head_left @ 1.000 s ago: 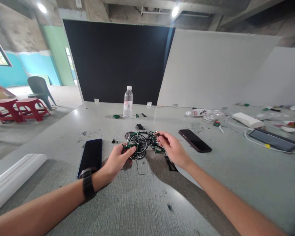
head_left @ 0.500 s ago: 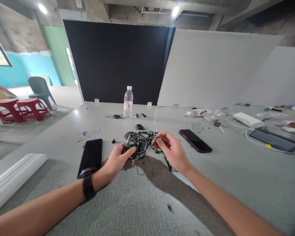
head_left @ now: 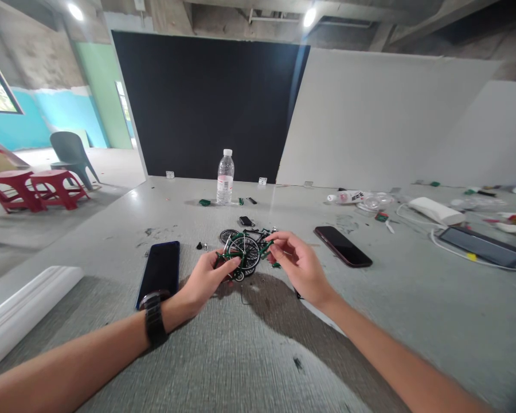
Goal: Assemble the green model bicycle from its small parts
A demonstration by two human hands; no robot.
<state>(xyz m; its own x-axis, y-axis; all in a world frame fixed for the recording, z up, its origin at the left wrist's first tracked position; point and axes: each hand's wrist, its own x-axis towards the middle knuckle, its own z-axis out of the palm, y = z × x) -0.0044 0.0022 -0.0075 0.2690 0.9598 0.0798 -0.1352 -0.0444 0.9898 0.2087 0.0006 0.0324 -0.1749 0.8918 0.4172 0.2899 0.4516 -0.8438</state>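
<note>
L hand (head_left: 210, 276) holds a small bike (head_left: 245, 251) approx. mid-counter, thumb pressed on its near side, fingers mostly hidden underneath; can't tell if the bike touches the counter (head_left: 206, 361). R hand (head_left: 303, 268) has thumb & fingers nearly together, pinching a thin green part (head_left: 265, 248) just beside the bike's spoked wheel (can't tell if the two touch). Another wheel (head_left: 227, 236) shows right behind the bike, w/ dark pcs. next to it, partly hidden.

Small black & silver bits (head_left: 202, 246) lie near the L hand. Black fob (head_left: 246, 221) is a bit behind the bike, bottle (head_left: 225, 183) upright farther back, w/ a green pc. (head_left: 204, 202) to its L. Blue-edged phone (head_left: 158, 269) lies by the L wrist, which wears a watch (head_left: 155, 321); dark red phone (head_left: 343, 246) is R of the R hand. Far R: white box (head_left: 436, 211) & tablet (head_left: 484, 246), w/ cable around.
</note>
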